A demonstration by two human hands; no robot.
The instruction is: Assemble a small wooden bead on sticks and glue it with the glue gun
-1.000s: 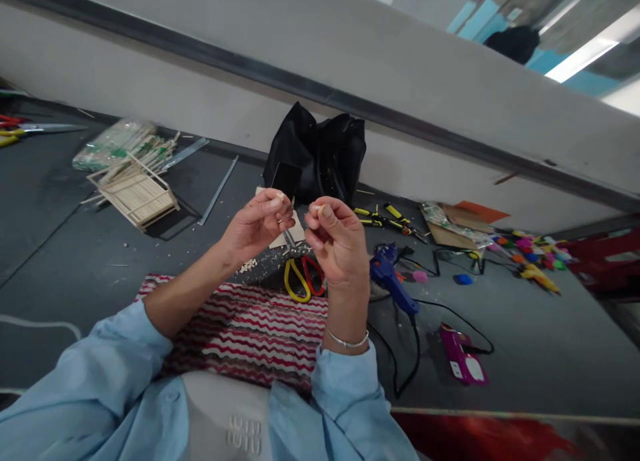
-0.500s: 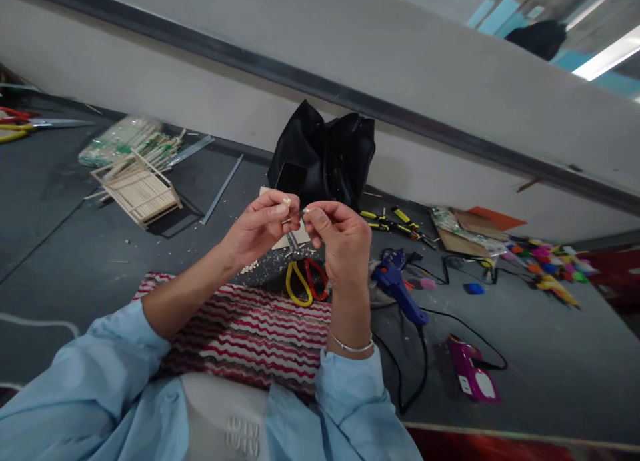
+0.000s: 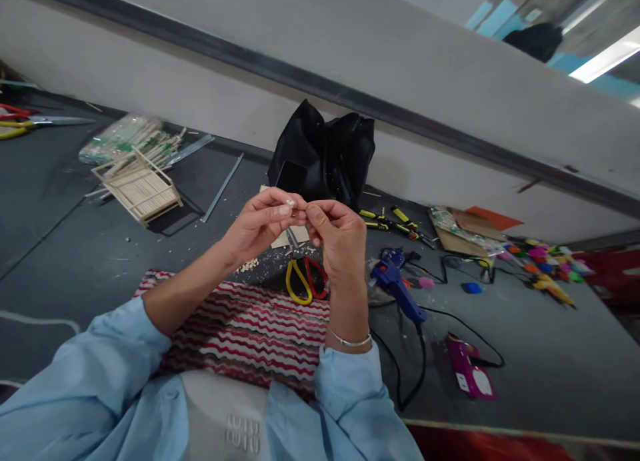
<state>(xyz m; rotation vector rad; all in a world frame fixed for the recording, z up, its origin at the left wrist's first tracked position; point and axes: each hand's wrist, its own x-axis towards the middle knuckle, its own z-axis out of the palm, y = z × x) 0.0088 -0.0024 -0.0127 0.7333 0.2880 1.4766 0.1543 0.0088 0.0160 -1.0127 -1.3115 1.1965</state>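
My left hand (image 3: 263, 222) pinches a tiny pale piece (image 3: 291, 203) between thumb and forefinger; its kind is too small to tell. My right hand (image 3: 341, 238) is closed in a pinch, its fingertips meeting those of the left, and whatever it holds is hidden. Under both hands lie scissors (image 3: 300, 281) with one yellow and one red handle, their blades over a pale board (image 3: 301, 234). Small cream crumbs (image 3: 249, 266) are scattered around the board. A red-and-white wavy-striped cloth (image 3: 245, 328) lies at the table's near edge, below my forearms.
A small stick-built frame (image 3: 137, 188) and bagged sticks (image 3: 125, 138) lie to the left. A black bag (image 3: 325, 151) stands behind my hands. To the right are yellow-black pliers (image 3: 395, 224), a blue glue gun (image 3: 397, 284) with its cord, a purple box (image 3: 469, 368) and colourful pompoms (image 3: 555, 261).
My right hand has shifted slightly left, and its fingertips now meet my left fingers. The small pale bit seen at the right fingertips earlier is now hidden.
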